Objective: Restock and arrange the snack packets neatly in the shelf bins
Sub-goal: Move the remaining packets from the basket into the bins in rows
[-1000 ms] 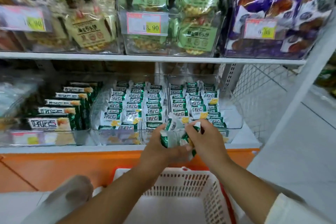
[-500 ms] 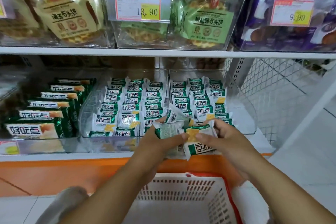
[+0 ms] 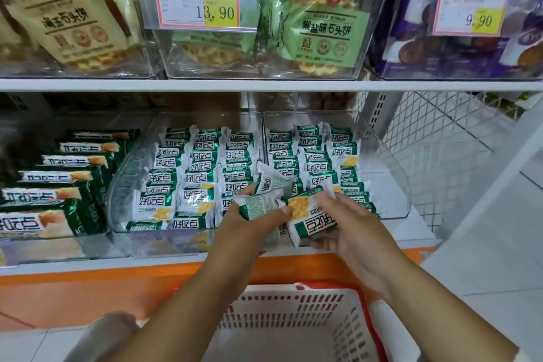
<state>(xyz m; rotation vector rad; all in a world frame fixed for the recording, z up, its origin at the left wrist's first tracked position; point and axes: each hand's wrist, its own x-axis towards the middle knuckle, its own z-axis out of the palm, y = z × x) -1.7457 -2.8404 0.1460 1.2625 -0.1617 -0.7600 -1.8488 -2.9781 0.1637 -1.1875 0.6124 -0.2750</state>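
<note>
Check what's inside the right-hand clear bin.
Rows of green-and-white snack packets stand in the bin, its right strip bare. The left hand, right hand and held packets cover its front left.

I read 13.90 on the middle price tag [image 3: 199, 1], 9.90 on the right price tag [image 3: 473, 12], 椒盐味石头饼 on the green bag [image 3: 326, 35], and 好吃点 on the snack packets [image 3: 152, 206].

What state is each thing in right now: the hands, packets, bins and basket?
Left hand: grips packets, backs showing.
Right hand: holds single packet, label upside down.
Middle bin: filled with rows.
Right bin: part filled, right side bare.
Basket: upright, under the hands.
</note>
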